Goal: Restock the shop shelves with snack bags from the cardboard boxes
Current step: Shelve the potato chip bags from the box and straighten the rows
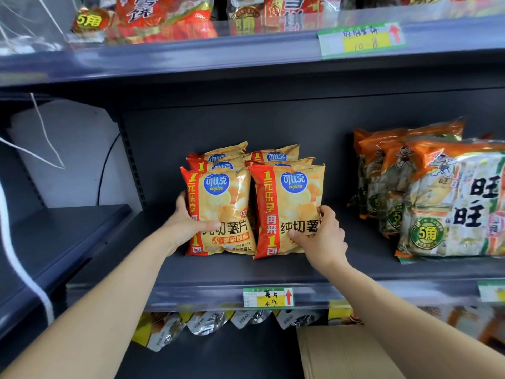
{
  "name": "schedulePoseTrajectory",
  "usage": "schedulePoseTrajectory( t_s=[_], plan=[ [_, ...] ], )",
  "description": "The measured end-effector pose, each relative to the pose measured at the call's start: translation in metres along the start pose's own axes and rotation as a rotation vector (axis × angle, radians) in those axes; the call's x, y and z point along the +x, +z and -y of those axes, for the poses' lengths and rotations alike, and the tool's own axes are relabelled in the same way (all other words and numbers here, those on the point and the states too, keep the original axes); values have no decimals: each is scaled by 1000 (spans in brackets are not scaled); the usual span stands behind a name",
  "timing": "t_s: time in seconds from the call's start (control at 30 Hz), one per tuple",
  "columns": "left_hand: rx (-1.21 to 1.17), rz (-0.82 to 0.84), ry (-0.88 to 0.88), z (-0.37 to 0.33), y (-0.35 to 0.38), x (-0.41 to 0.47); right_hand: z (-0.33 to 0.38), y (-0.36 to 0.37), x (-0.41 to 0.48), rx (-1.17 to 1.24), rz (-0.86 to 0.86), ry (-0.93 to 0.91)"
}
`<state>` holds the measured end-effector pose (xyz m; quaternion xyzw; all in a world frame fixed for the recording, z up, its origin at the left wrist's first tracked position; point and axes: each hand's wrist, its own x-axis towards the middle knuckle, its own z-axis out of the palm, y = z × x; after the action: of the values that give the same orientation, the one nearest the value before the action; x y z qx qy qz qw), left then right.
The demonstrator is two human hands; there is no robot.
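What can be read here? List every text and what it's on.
"可比克 copico", "1元乐享 再来1包": left chip bag, right chip bag
"薯香原味": left chip bag
"纯切薯片": right chip bag
"旺旺", "5角": cracker bag
"5角": top-shelf bag
"薯片", handwritten "4 9": lower price tag
"10": upper price tag; rest blurred

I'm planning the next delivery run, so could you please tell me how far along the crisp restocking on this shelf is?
Done: several crisp bags already stand at the back of the middle shelf. In hand: the left hand grips the front left bag, the right hand the front right bag. Left: bare shelf shows beside the rice cracker bags, and the cardboard box below hides its contents.
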<state>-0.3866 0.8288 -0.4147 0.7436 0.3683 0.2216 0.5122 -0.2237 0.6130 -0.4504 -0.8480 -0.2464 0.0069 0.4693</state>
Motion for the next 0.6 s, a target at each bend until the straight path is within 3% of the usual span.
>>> schedulePoseTrajectory(
  t_s=[0.13, 0.27, 0.37, 0.47, 0.6],
  plan=[
    [30, -205, 77, -5, 16, -21, -6, -16, -4, -26, -3, -42],
    [163, -546, 315, -37, 53, -51, -20, -41, -6, -32, -77, -104],
    [257, -658, 476, -73, 95, -73, -34, -68, -4, -24, -199, -141],
    [243, -482, 665, -99, 150, -94, -51, -97, -2, -12, -335, -161],
    [307, -31, 716, -113, 234, -107, -85, -139, 8, -84, -534, -67]
  ],
)
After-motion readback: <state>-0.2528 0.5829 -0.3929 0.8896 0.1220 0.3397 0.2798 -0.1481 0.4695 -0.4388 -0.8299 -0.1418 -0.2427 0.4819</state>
